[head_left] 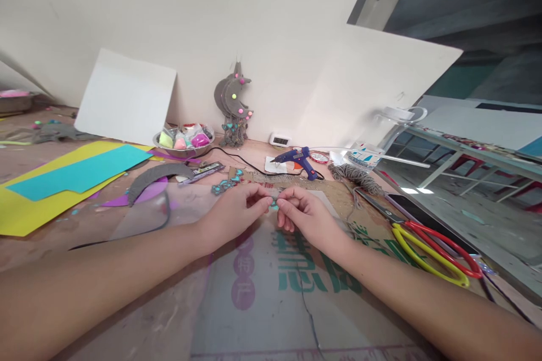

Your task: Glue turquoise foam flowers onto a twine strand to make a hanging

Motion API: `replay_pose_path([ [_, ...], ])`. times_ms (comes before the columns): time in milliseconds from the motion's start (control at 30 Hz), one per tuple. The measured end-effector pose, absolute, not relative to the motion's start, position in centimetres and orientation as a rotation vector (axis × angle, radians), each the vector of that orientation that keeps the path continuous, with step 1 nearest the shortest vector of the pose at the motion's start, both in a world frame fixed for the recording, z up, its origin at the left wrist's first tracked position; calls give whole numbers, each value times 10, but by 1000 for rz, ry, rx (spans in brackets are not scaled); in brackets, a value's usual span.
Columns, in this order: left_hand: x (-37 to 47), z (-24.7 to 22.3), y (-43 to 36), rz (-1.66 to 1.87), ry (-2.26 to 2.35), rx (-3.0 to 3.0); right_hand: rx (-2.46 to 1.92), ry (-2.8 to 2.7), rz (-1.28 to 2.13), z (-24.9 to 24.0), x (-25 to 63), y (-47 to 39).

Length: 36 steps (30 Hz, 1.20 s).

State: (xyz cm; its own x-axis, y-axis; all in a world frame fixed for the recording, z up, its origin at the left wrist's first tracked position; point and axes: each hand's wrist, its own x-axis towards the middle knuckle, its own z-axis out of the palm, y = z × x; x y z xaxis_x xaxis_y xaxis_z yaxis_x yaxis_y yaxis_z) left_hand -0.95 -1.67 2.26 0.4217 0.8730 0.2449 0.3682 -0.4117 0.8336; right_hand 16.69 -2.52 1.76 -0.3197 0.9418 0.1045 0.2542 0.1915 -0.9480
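My left hand [240,208] and my right hand [302,211] meet near the middle of the view, both with fingers pinched. Between their fingertips is a small grey and teal piece [273,202], mostly covered by the fingers. A thin grey cord [310,318] runs below my right hand over the printed cardboard [262,321], which lies under a translucent sheet. Just beyond my left hand lie small grey and teal pieces [224,185]. Farther back, a blue glue gun [300,159] rests on the table.
Grey moon decorations [231,96] hang against the white wall. A bowl [184,151] holds coloured clay bags. Scissors [436,254], a phone [423,220] and grey yarn [355,176] lie right. Yellow and blue sheets [84,169] and a dark grey curved piece [154,177] lie left.
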Motion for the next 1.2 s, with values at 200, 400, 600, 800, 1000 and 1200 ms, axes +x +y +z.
replay_pose_path([
  [200,-10,19,-17,936,1043,1942,-1155,-1707,1174,17,169,-25],
  [400,-9,18,-18,960,1028,1940,-1164,-1597,1088,19,170,-22],
  [600,-9,17,-17,984,1064,1900,-1082,-1372,855,21,185,-8],
  [800,-10,15,-16,955,1064,1850,-1076,-1507,790,21,190,-10],
  [1000,-7,13,-11,911,1006,1660,-1128,-1564,744,29,192,-9],
  [1200,-7,13,-8,912,996,1594,-1049,-1495,790,45,201,-1],
])
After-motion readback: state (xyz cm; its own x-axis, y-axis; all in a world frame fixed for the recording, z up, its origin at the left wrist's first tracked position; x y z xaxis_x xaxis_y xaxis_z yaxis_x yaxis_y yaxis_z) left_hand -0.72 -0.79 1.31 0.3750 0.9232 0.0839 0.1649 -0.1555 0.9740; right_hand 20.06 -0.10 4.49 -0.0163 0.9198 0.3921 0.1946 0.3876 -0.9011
